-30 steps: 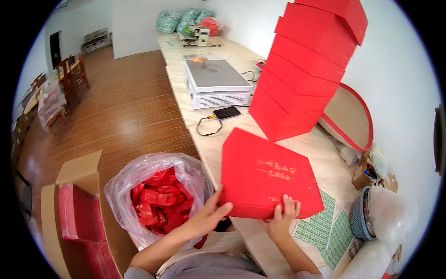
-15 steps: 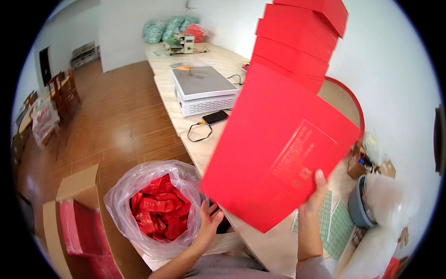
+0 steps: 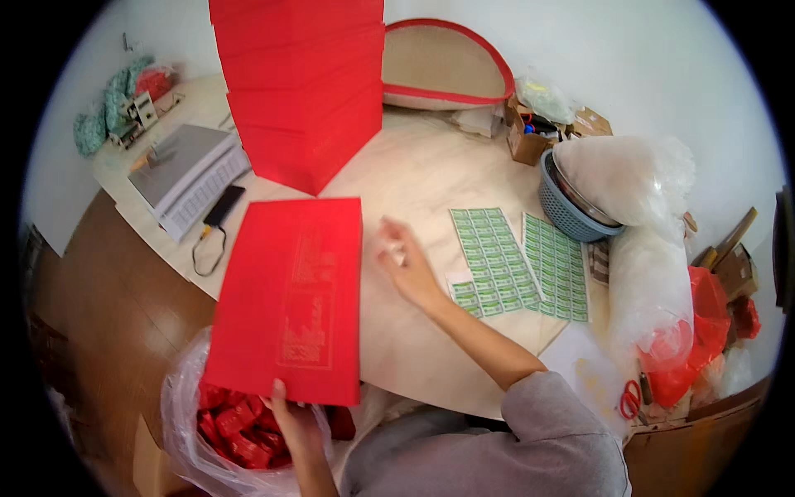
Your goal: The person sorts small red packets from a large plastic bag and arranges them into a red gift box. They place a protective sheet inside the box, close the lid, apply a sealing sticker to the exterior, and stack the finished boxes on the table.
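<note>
Left hand (image 3: 294, 422): my thumb lies over the near edge of the flat red box (image 3: 281, 265), the other fingers pass beneath it, so my grip is closed on that edge. The box is tilted, its broad face with faint printed panels turned up toward me. In view its far part lies over the table (image 3: 406, 356) and its near left corner over the clear plastic bag (image 3: 184, 406) of red packets (image 3: 240, 435). I cannot tell whether its underside touches the tabletop.

Right hand (image 3: 407, 269): raised over the table just beside the box's right edge, fingers bent and partly spread, blurred. Something pale shows near my fingertips; I cannot tell whether I am pinching anything.

To the right of that hand, two sheets of green labels (image 3: 497, 257) lie side by side; the left one has a blank white patch at its left edge. Beyond the held box stands a tall stack of red boxes (image 3: 306, 99), with a beige, red-rimmed tray (image 3: 447, 62) behind it to the right. Left of the stack: a white device with a grey top (image 3: 186, 166), and a black phone (image 3: 224, 205) with a cable. Far right: a blue-grey basket (image 3: 571, 207); nearer me, red-handled scissors (image 3: 631, 400).
</note>
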A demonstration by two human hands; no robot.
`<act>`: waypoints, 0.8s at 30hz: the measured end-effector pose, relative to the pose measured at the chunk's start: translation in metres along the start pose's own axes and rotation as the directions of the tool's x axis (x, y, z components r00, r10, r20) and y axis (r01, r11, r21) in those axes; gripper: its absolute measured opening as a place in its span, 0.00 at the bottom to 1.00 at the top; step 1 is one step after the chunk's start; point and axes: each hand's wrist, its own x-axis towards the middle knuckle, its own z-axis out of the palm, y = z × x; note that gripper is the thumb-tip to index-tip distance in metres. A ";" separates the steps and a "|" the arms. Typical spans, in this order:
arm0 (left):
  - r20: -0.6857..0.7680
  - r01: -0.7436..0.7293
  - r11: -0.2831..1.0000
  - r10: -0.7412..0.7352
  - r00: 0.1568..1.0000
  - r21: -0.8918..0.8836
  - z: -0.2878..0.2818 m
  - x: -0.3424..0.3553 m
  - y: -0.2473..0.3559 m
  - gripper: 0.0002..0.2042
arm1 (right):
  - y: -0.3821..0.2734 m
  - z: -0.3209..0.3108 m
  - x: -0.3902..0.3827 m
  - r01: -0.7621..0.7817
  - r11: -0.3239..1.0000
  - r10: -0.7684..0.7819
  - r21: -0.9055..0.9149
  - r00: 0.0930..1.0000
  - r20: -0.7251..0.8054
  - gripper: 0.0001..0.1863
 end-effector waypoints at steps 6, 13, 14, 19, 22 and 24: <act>-0.073 -0.023 0.983 0.037 0.997 0.182 -0.003 0.021 0.003 0.26 | 0.046 -0.106 -0.050 -0.005 0.501 -0.264 -0.866 0.951 -0.158 0.27; -0.065 -0.015 0.978 0.029 0.997 0.206 -0.006 0.022 0.005 0.26 | 0.082 -0.101 -0.103 -0.142 0.300 -0.118 -0.943 0.976 -0.184 0.30; -0.045 -0.013 0.976 0.023 0.999 0.216 -0.012 0.023 0.005 0.27 | 0.084 -0.100 -0.099 -0.129 0.318 -0.127 -0.939 0.976 -0.177 0.29; -0.062 0.002 0.969 0.014 0.998 0.247 -0.017 0.023 0.003 0.34 | 0.095 -0.100 -0.094 -0.107 0.317 -0.163 -0.942 0.973 -0.165 0.23; -0.049 0.011 0.969 0.001 0.999 0.248 -0.021 0.023 0.002 0.37 | 0.098 -0.100 -0.094 -0.077 0.284 -0.184 -0.956 0.974 -0.133 0.22; -0.044 0.005 0.965 0.007 0.999 0.261 -0.023 0.024 0.002 0.38 | 0.097 -0.098 -0.093 -0.076 0.216 -0.176 -0.973 0.978 -0.116 0.22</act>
